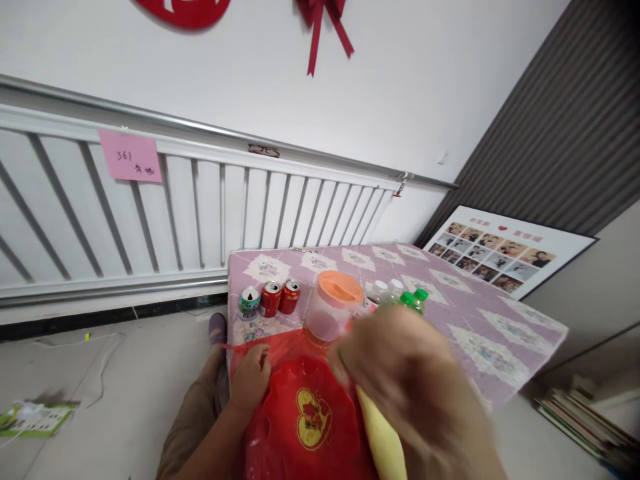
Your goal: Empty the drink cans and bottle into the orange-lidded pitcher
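My left hand (253, 377) is closed at the left edge of a thin red plastic bag (293, 343), its fingers curled on the film. On the bag lies a red tray with a scalloped rim (280, 407) and a gold heart print in its middle. My right hand (405, 373) is raised close to the camera over the tray's right side. It is smeared by motion, so its fingers and anything in them cannot be made out. Partly under it shows a long, rounded, pale yellow thing (383, 433) whose kind I cannot tell.
Beyond the bag stand a clear tub with an orange lid (340, 287), a green can (249, 303), two red cans (271, 299) and several bottles (421, 297). A purple patterned cloth (500, 327) covers the table. A white radiator (235, 213) runs behind it.
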A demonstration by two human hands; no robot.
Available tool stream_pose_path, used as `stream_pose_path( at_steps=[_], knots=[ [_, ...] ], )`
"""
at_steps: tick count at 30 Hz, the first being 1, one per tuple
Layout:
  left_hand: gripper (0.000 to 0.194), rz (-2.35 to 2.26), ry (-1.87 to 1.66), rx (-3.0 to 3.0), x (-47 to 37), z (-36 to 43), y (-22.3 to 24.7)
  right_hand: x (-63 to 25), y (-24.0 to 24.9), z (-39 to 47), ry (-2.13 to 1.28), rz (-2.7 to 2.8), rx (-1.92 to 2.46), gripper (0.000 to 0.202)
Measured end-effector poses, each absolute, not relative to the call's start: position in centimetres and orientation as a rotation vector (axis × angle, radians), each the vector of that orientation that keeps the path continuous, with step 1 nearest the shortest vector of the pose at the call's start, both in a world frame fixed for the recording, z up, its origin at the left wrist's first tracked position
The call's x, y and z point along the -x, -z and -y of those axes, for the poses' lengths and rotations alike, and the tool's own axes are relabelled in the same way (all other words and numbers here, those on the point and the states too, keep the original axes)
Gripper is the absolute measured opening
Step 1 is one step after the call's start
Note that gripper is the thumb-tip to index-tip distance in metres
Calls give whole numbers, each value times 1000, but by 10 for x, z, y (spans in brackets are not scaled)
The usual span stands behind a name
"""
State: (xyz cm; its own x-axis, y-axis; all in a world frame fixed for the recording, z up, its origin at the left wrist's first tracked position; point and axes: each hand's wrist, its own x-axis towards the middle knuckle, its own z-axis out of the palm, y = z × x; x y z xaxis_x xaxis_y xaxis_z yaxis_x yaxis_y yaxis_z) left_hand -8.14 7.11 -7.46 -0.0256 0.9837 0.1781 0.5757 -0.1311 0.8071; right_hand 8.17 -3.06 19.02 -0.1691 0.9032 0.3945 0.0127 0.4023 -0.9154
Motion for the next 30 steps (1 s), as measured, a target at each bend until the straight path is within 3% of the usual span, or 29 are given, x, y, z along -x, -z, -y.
stream_pose_path(
  at_steps=[4, 7, 10, 20, 30],
  knots=[
    [29, -1604, -1059, -1739, 81, -72, 78, -56, -208, -57, -642, 1897, 1252, 14],
    [29, -1583, -1060, -1743, 81, -74, 78, -51, -196, -110, -138, 2299, 1694, 35],
    [29, -1571, -1056, -1740, 81, -74, 78, -50, -176, -149, 4, 2391, 1848, 50],
    [33, -1591, -1007, -1737, 78, -78, 75, -40, -118, -217, 264, 2598, 2118, 39],
    [36, -1611, -955, -1755, 78, -79, 74, -40, -97, -241, 41, 2458, 2107, 44]
  ],
)
